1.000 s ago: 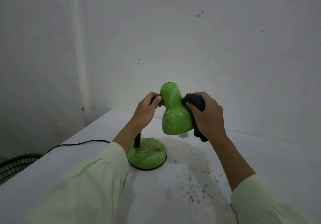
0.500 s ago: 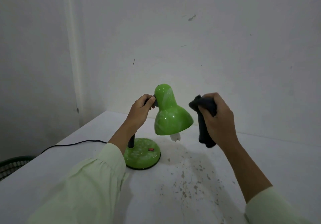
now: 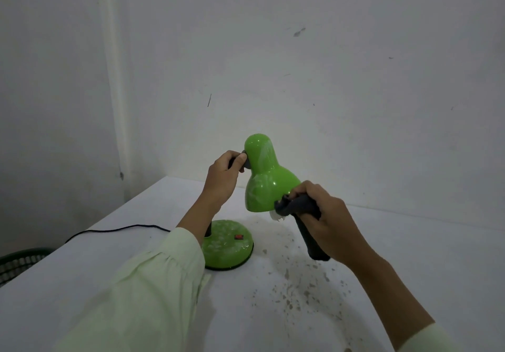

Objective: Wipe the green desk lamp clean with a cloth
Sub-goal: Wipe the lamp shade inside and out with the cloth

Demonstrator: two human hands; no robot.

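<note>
The green desk lamp stands on a white table, its bell-shaped shade [image 3: 263, 179] raised above a round green base [image 3: 229, 245] that carries white smears and a red switch. My left hand [image 3: 222, 176] grips the dark neck joint just behind the shade. My right hand [image 3: 328, 223] is closed around a dark cloth [image 3: 303, 215], whose upper end presses against the shade's lower right rim. The cloth's tail hangs down below my fist. A white bulb tip shows under the rim, partly hidden by the cloth.
The white table [image 3: 410, 264] sits in a corner of two pale walls, with dark specks scattered in front of the lamp. A black cord [image 3: 114, 230] runs off the left edge. A dark green basket [image 3: 19, 263] stands low at the far left.
My right hand, which had pulled away to the right of the shade with the cloth, has come back and down to the shade's lower right rim. My left hand kept its grip.
</note>
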